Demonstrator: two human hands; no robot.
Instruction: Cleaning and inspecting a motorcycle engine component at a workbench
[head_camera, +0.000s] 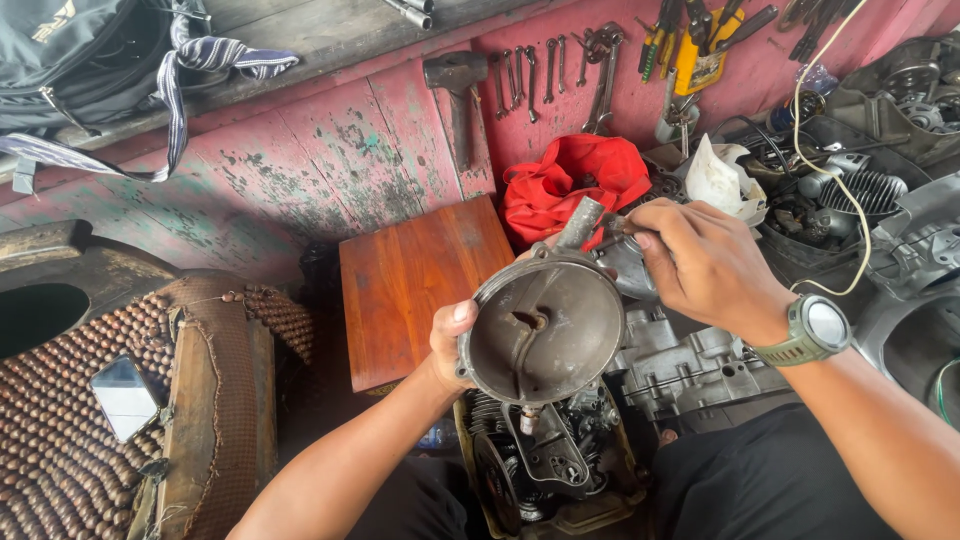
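I see a dull grey-brown round cover (545, 330), a red cloth (570, 185), and a reddish-brown wooden board (415, 275). The wall (300, 165) is faded pink with green patches of worn paint. My watch (815, 330) is olive green. The bag strap (195, 60) is striped white and navy. A yellow cable (808, 100) hangs nearby.

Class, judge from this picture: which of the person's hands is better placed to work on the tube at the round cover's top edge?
Right hand, probably: its fingertips already reach the tube, while the left hand grips the round cover.
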